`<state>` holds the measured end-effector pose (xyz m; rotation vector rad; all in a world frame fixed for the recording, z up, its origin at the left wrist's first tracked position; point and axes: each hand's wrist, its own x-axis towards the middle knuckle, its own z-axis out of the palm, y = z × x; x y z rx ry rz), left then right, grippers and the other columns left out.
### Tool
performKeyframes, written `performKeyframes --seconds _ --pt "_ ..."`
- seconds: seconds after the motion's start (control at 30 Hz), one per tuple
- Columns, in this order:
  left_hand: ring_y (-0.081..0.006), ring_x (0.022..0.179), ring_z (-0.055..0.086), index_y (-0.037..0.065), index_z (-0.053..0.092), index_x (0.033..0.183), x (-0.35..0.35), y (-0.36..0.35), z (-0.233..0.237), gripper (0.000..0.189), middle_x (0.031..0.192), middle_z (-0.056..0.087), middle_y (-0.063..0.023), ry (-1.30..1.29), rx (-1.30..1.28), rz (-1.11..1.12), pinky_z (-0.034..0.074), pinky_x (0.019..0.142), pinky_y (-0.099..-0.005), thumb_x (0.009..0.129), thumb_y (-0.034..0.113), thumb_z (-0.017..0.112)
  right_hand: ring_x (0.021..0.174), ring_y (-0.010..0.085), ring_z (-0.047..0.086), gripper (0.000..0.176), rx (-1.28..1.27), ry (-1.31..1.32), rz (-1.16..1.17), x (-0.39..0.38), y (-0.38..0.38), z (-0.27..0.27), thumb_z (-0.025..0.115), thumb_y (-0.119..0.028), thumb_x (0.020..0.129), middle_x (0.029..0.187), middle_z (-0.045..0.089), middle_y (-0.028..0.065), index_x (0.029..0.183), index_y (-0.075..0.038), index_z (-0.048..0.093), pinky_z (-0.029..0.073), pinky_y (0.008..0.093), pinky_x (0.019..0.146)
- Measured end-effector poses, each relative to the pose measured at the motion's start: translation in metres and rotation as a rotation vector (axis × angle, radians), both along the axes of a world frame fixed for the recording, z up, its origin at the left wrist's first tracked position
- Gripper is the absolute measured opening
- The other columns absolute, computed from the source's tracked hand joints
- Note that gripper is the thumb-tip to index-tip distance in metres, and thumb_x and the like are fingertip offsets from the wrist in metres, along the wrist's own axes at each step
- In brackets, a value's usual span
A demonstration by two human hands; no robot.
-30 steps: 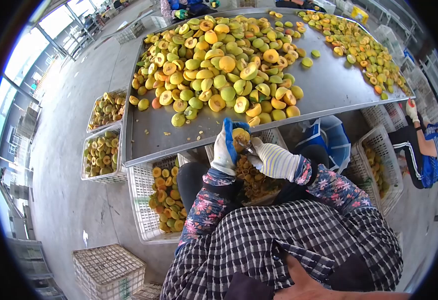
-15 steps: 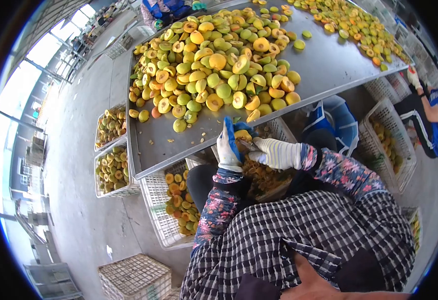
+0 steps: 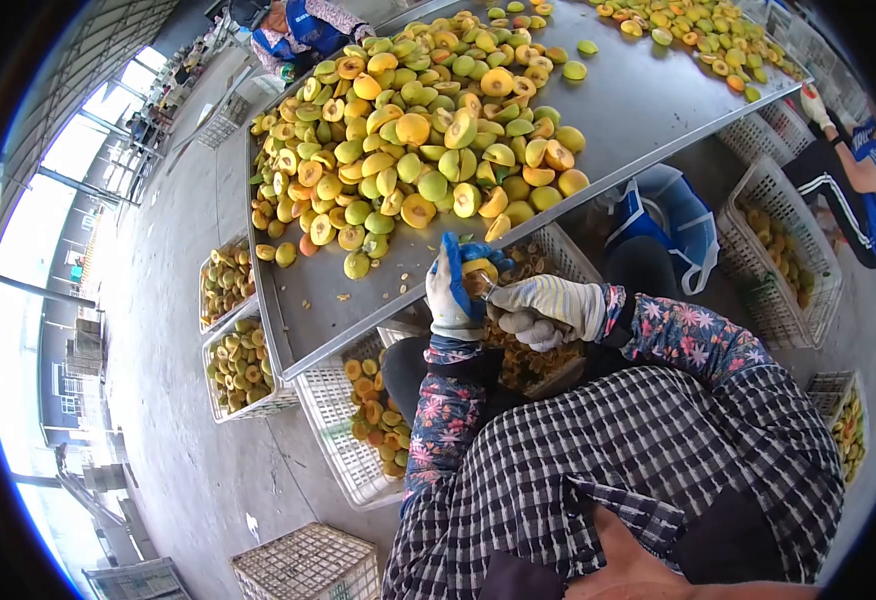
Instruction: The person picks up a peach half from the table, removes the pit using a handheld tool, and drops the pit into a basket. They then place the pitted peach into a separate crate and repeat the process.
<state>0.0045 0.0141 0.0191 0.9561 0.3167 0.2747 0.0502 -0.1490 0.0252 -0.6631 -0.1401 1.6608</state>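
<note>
My left hand (image 3: 454, 290), in a white glove with blue-coated fingers, is closed around a yellow peach half (image 3: 479, 268) just off the table's near edge. My right hand (image 3: 550, 305), in a grey-white knit glove, grips a small metal pitting tool (image 3: 485, 286). Its tip is against the cut face of the fruit; most of the tool is hidden by the fingers. Beneath both hands is a crate of orange-brown scraps (image 3: 530, 365), partly covered by my arms. A large heap of halved peaches (image 3: 408, 150) lies on the metal table (image 3: 308, 310) ahead.
White crates of peach halves stand at the left (image 3: 243, 365), beside my leg (image 3: 353, 465) and at the right (image 3: 783, 260). A blue bucket (image 3: 693, 235) sits under the table edge. An upturned crate (image 3: 308, 565) is on the floor. One co-worker (image 3: 308, 30) is across the table, another (image 3: 868, 190) at right.
The head view has shifted slightly. My left fingers have spread around the peach half, and my right hand has turned, with its curled fingers now showing lower, the tool still at the fruit.
</note>
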Motion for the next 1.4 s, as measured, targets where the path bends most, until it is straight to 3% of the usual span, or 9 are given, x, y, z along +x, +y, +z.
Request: performKeyframes --seconds 0.3,0.33,0.37,0.43,0.53,0.63,0.73,1.1,1.4 --pt "-0.0234 0.074 0.065 -0.005 0.062 0.098 0.000 0.014 -0.023 0.042 0.086 0.067 -0.0136 0.031 -0.182 0.076 0.058 0.069 -0.0388 0.101 0.036 0.049 0.046 0.0099 0.049 0.028 0.016 -0.431 0.171 0.009 -0.027 -0.009 0.056 -0.036 0.097 0.060 0.046 -0.0020 0.102 -0.009 0.056 0.038 0.0256 0.042" --pt "-0.0230 0.074 0.065 -0.005 0.062 0.098 -0.006 0.022 -0.027 0.041 0.087 0.067 -0.0135 0.019 -0.147 0.100 0.057 0.071 -0.0374 0.101 0.034 0.049 0.053 0.0189 0.058 0.031 -0.247 -1.014 0.151 -0.003 -0.029 0.006 0.056 -0.034 0.096 0.063 0.055 0.0044 0.109 -0.006 0.055 0.046 0.0337 0.050" --pt "-0.0226 0.074 0.065 -0.004 0.062 0.098 -0.012 0.035 -0.035 0.039 0.088 0.067 -0.0134 0.007 -0.112 0.122 0.057 0.072 -0.0360 0.101 0.032 0.049 0.066 0.0324 0.065 0.034 0.106 -1.659 -0.028 0.001 -0.030 -0.015 0.053 -0.034 0.096 0.072 0.063 0.0145 0.113 -0.004 0.054 0.050 0.0415 0.062" --pt "-0.0198 0.073 0.066 -0.003 0.064 0.099 -0.037 0.069 -0.044 0.024 0.088 0.068 -0.0115 0.024 0.286 0.325 0.055 0.075 -0.0312 0.098 0.018 0.052 0.078 0.0403 0.065 0.034 -0.208 -1.795 0.295 -0.001 -0.047 -0.021 0.053 -0.034 0.095 0.081 0.066 0.0212 0.113 -0.005 0.055 0.050 0.0455 0.072" --pt "-0.0152 0.070 0.064 -0.002 0.065 0.097 -0.083 0.106 -0.002 0.024 0.085 0.068 -0.0082 0.231 0.324 0.507 0.051 0.065 -0.0225 0.098 0.018 0.054 0.072 0.0400 0.064 0.041 -0.372 -1.842 0.447 -0.009 -0.057 -0.006 0.053 -0.031 0.094 0.077 0.065 0.0201 0.125 -0.006 0.044 0.050 0.0466 0.065" --pt "-0.0225 0.087 0.065 0.000 0.066 0.108 -0.114 0.159 -0.014 0.031 0.100 0.068 -0.0122 0.664 1.124 0.456 0.052 0.078 -0.0326 0.091 0.026 0.064 0.071 0.0396 0.064 0.043 -0.352 -1.884 0.404 -0.012 -0.066 -0.013 0.055 -0.028 0.092 0.076 0.065 0.0196 0.127 -0.007 0.042 0.050 0.0467 0.062" --pt "-0.0303 0.099 0.063 0.003 0.066 0.113 -0.095 0.163 -0.019 0.035 0.109 0.066 -0.0156 0.494 1.484 0.417 0.049 0.087 -0.0384 0.087 0.027 0.066 0.072 0.0384 0.065 0.042 -0.310 -1.911 0.386 -0.013 -0.062 -0.010 0.055 -0.026 0.092 0.077 0.065 0.0194 0.127 -0.004 0.044 0.051 0.0461 0.063" --pt "-0.0321 0.119 0.055 0.016 0.053 0.134 0.128 0.067 -0.036 0.043 0.143 0.046 -0.0139 0.179 1.689 -0.305 0.043 0.104 -0.0388 0.091 0.010 0.049 0.077 0.0386 0.065 0.049 -0.319 -1.856 0.264 -0.012 -0.063 -0.018 0.054 -0.026 0.093 0.084 0.066 0.0205 0.136 -0.009 0.040 0.051 0.0458 0.069" --pt "-0.0302 0.119 0.057 0.011 0.048 0.139 0.143 0.058 -0.015 0.058 0.140 0.050 -0.0150 0.869 1.894 -0.653 0.051 0.093 -0.0421 0.086 0.031 0.063 0.083 0.0398 0.064 0.050 -0.330 -1.808 0.228 -0.013 -0.066 -0.008 0.057 -0.026 0.092 0.087 0.066 0.0219 0.133 -0.005 0.039 0.051 0.0447 0.073"
